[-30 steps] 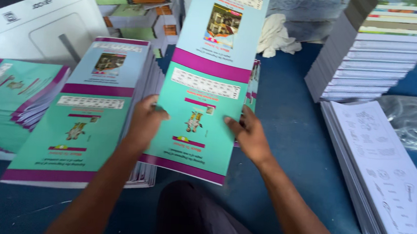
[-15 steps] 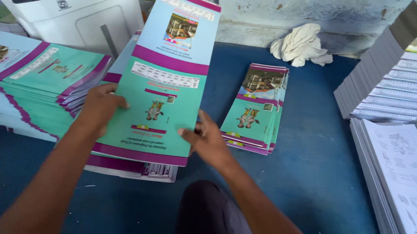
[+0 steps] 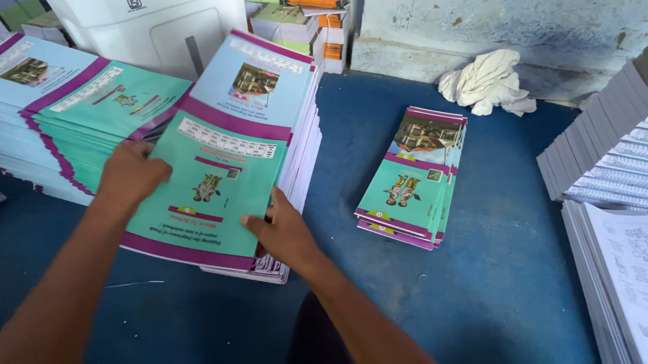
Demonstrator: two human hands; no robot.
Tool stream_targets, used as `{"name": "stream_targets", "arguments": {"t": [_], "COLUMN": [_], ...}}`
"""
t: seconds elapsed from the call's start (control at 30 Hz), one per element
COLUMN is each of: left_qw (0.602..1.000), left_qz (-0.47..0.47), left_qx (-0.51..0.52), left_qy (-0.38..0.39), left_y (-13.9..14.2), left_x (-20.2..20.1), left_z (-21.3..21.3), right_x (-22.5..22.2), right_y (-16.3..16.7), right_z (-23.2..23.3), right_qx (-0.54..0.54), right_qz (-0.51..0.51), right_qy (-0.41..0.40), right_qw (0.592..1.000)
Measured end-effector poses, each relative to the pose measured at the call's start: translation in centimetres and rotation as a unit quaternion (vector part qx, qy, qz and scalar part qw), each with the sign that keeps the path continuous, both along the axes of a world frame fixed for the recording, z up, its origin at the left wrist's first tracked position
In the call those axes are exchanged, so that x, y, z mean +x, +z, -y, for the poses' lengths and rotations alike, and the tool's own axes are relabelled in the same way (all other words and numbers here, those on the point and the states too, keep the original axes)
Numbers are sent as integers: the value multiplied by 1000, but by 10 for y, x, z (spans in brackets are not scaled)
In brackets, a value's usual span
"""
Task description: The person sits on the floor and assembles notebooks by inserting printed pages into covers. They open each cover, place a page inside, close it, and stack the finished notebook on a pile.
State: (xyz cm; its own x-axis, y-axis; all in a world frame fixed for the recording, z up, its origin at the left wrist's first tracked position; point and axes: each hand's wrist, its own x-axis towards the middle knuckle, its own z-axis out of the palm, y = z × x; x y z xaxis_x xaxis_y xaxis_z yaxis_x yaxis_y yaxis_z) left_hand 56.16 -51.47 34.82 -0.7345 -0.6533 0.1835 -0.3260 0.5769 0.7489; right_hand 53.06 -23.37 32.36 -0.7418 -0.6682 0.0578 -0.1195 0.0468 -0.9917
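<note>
Left hand [image 3: 131,174] and right hand [image 3: 282,232] grip top cover sheet [image 3: 221,153].

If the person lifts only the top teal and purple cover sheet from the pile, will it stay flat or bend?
The top cover sheet looks like one thin, long printed sheet, so it would probably sag when lifted by one end. Its surface seems glossy, so it may slide easily off the pile. Both the left hand and right hand rest on it.

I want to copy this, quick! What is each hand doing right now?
Left hand: closed on the left edge of the top cover sheet.
Right hand: gripping the same sheet's lower right edge, thumb on top.
</note>
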Motion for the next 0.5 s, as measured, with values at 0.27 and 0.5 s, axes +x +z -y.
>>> {"name": "stream_targets", "arguments": {"t": [0.27, 0.5], "left_qw": [989, 974], "left_qz": [89, 119], "left_qx": [-119, -181], "left_qy": [4, 64], "left_y": [-12, -20], "left_x": [-3, -5], "left_z": [2, -11], "right_x": [0, 2], "right_y": [-19, -25], "right_z": [7, 10], "right_qx": [48, 106], "right_qz": [-14, -134], "right_qy": [-45, -77], "right_qw": [998, 982]}}
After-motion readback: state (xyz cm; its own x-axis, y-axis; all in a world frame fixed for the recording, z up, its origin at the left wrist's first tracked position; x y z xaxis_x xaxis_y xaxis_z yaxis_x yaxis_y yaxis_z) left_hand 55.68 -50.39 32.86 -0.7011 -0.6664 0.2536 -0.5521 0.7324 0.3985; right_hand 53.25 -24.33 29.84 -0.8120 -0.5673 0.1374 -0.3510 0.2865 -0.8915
